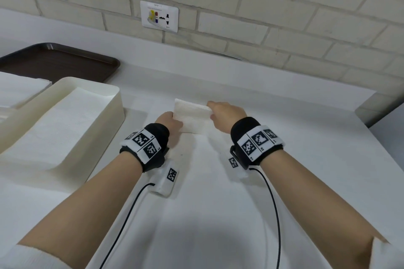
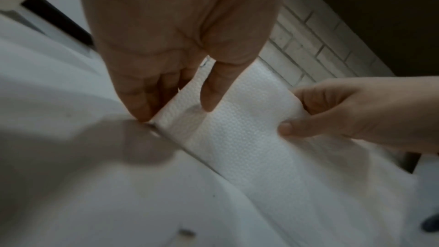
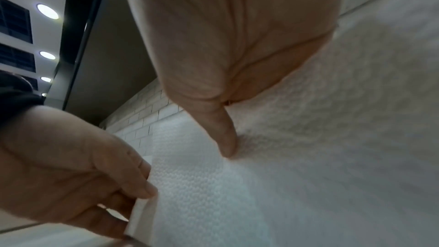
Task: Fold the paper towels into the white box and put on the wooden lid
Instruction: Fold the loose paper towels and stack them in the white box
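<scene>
Paper towel: the white embossed paper towel [image 1: 192,116] lay on the white surface [image 1: 284,137], centred between the two hands, with its far part lifted off the surface and its near part flat.
Left hand: the left hand [image 1: 169,122] held the left edge of the towel; the left wrist view showed the thumb [image 2: 211,89] on top of the sheet and the fingers [image 2: 137,97] curled beneath the edge.
Left grip state: closed on the towel in a pinch.
Right hand: the right hand [image 1: 225,113] held the right edge of the towel; the thumb [image 3: 223,134] pressed down on the sheet, with the remaining fingers hidden behind it.
Right grip state: closed on the towel in a pinch.
White box: the cream-white rectangular plastic box [image 1: 109,102] stood on the surface at the left, well apart from the hands, lid off, with flat white sheets lying inside.
Loose stack: a stack of white paper sheets [image 1: 19,87] lay at the far left, just beside the box.
Tray: a dark brown plastic tray [image 1: 54,61] sat beyond the box, towards the wall.
Wall: a white brick wall carried a white socket plate [image 1: 159,16].
Wooden lid: not visible in any view.
</scene>
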A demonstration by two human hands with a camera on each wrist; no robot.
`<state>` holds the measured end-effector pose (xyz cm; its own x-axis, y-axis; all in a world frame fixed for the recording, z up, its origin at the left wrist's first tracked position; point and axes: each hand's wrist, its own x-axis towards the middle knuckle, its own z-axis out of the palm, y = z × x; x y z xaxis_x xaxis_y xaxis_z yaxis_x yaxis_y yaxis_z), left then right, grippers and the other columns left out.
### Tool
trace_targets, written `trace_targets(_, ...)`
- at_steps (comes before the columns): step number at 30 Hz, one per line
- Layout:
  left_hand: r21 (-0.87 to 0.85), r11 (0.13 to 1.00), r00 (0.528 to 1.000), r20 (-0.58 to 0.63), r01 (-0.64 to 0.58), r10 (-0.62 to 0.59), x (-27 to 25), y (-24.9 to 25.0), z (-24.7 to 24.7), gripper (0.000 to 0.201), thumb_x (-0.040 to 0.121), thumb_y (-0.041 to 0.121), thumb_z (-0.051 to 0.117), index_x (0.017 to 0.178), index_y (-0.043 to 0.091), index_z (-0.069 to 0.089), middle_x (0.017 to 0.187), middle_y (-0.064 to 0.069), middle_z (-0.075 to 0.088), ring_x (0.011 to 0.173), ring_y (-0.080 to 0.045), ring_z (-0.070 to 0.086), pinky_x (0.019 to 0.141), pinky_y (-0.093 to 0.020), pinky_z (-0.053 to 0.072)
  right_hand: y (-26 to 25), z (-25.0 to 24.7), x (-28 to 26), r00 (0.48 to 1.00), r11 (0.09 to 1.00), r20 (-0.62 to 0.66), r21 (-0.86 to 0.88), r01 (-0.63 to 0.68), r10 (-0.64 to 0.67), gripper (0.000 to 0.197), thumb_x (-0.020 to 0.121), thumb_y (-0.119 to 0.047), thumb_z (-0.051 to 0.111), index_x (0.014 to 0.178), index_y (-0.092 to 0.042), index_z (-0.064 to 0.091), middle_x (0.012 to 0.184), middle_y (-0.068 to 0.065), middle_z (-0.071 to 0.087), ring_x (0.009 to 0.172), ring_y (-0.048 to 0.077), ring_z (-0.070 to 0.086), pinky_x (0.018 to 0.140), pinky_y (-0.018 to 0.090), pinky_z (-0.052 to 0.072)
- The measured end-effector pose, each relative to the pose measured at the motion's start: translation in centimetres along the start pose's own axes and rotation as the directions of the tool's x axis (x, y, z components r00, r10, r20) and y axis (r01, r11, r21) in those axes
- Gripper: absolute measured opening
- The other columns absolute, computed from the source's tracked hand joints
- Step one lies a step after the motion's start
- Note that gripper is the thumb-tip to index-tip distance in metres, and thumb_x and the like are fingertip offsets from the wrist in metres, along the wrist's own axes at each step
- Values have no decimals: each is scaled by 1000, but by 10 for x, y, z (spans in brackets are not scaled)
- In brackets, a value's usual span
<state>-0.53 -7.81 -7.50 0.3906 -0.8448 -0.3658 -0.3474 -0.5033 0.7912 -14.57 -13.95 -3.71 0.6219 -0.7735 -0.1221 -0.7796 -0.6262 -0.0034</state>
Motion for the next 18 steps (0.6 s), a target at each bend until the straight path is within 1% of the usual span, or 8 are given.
trace_targets(2, -28, 1000, 1000, -18, 1, -1, -3, 1, -2, 39, 92, 10, 46, 129, -1, 40, 126, -16, 52, 108, -31, 52, 83, -30, 41, 0, -2, 0, 1000, 999, -13, 39, -14, 15, 31, 94, -5, 36, 123, -13, 43, 113, 9, 56, 97, 29, 56, 69, 30, 36)
trace_targets(4, -126, 992, 997, -71, -4, -5, -6, 2, -6, 50, 93, 14, 48, 137, 3, 25, 132, -14, 46, 111, -29, 49, 77, -24, 40, 1, -7, 1, 997, 981, -61, 193, -27, 40, 29, 94, -7, 38, 122, -12, 45, 111, 10, 58, 94, 30, 56, 72, 31, 40)
trace_targets(7, -270, 963, 993, -121, -20, -13, -17, 4, -14, 69, 94, 26, 50, 145, 7, 8, 146, -14, 32, 128, -28, 40, 98, -27, 33, -1, -15, -1, 990, 810, -126, 586, 26, 60, 31, 95, -10, 42, 127, -9, 45, 118, 8, 57, 103, 23, 54, 79, 25, 40)
trace_targets(9, -295, 955, 995, -100, -20, -10, -25, 2, -18, 67, 94, 35, 47, 146, 9, 13, 132, -11, 48, 122, -28, 47, 106, -32, 34, -9, -18, -2, 989, 595, -117, 803, 39, 92, 31, 95, -10, 41, 126, -8, 45, 121, 6, 56, 107, 21, 54, 85, 25, 42)
trace_targets(11, -259, 965, 997, -81, -35, 15, -38, 0, -22, 54, 93, 37, 46, 138, 9, 34, 110, -5, 59, 105, -26, 56, 92, -32, 44, -20, -16, -1, 994, 411, -38, 912, -6, 100, 32, 95, -11, 38, 127, -10, 42, 125, 6, 56, 110, 22, 57, 93, 37, 47)
trace_targets(13, -241, 967, 991, -116, -88, 61, -52, -2, -26, 46, 91, 29, 53, 131, 11, 41, 111, -3, 59, 96, -23, 57, 77, -30, 47, -31, -11, 2, 997, 289, 45, 955, -62, 62, 35, 95, -13, 35, 129, -13, 40, 127, 7, 57, 111, 24, 58, 92, 45, 50)
trace_targets(15, -260, 957, 985, -146, -130, 95, -70, -5, -33, 55, 87, 16, 59, 136, 15, 33, 111, 1, 56, 92, -18, 57, 76, -30, 49, -41, -6, 1, 997, 194, 79, 978, -80, 8, 33, 95, -10, 34, 127, -15, 43, 123, 4, 59, 108, 22, 60, 87, 42, 53)
trace_targets(18, -195, 963, 975, -161, -184, 154, -100, -13, -50, 63, 77, 16, 67, 134, 18, 39, 119, -2, 58, 99, -19, 60, 82, -38, 53, -50, -8, 0, 992, 85, 49, 996, -39, -113, 27, 95, 0, 38, 101, -19, 56, 101, -1, 64, 88, 14, 62, 70, 28, 51)
